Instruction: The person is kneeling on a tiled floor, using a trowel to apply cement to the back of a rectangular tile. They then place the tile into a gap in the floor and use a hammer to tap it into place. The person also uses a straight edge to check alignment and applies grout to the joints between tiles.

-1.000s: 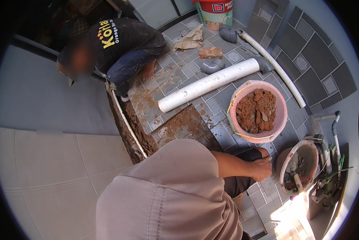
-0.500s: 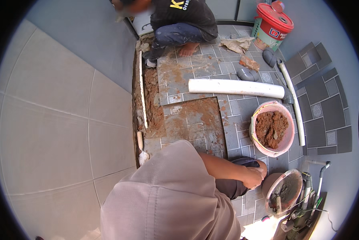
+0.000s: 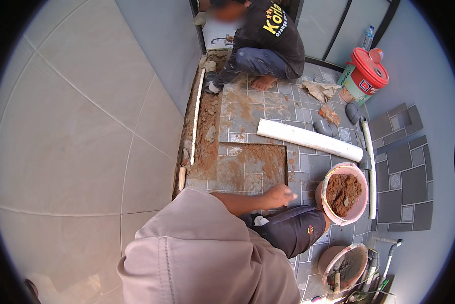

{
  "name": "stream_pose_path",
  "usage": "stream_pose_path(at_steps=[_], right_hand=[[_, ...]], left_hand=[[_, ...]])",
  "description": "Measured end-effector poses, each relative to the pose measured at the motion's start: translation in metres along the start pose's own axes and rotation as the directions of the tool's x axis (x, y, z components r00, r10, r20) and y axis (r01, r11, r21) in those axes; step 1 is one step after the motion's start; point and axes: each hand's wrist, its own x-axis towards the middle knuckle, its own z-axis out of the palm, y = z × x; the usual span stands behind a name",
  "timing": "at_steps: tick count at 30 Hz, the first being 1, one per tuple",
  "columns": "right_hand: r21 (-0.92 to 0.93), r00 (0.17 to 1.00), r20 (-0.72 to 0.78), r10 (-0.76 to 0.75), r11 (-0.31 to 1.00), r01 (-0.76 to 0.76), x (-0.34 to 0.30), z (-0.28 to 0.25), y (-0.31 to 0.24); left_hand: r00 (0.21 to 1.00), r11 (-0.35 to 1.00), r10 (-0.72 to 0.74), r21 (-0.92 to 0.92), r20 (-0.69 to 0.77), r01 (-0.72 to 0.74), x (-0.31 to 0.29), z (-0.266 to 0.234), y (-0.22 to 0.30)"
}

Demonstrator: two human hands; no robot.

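My left hand (image 3: pixel 280 196) hangs in front of my body above my bent knee, over the tiled floor. Its fingers are loosely bent, with one stretched out to the right, and nothing shows in it. The pink-rimmed bucket (image 3: pixel 359 216) of reddish soil (image 3: pixel 344 193) stands just beyond my knee. Left of my sleeve, a wooden tool handle (image 3: pixel 182 178) lies by the wall; its lower end is hidden. A thin white pipe (image 3: pixel 197 116) lies along the soil-filled trench (image 3: pixel 207 137). My right hand is not in view.
Another person (image 3: pixel 268 45) crouches at the trench's far end, one hand down in it. A thick white pipe (image 3: pixel 308 140), grey elbow (image 3: pixel 324 127), brick piece (image 3: pixel 329 115) and red-lidded tub (image 3: pixel 361 78) stand or lie to the right. A mortar bucket (image 3: pixel 330 257) is near right.
My left hand has left my knee and moved up and left, a finger now stretched out. The view has shifted and tilted. The other person still crouches at the trench.
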Motion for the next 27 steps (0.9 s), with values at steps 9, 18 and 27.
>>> stream_pose_path(at_steps=[9,18,27], right_hand=[[-0.029,0.999,0.029,0.026,0.999,-0.025,0.001,-0.010,-0.009],[-0.073,0.998,0.049,0.044,0.997,-0.041,-0.011,-0.019,-0.005],[-0.052,0.994,0.101,0.038,0.998,-0.033,-0.029,-0.009,-0.016]], left_hand=[[0.554,0.658,-0.612,0.025,-0.565,0.753,-0.044,-0.138,-0.175],[0.304,0.423,-0.736,-0.060,-0.605,0.904,-0.086,-0.156,-0.191],[0.779,0.551,-0.505,0.557,-0.371,0.622,-0.243,-0.181,-0.167]])
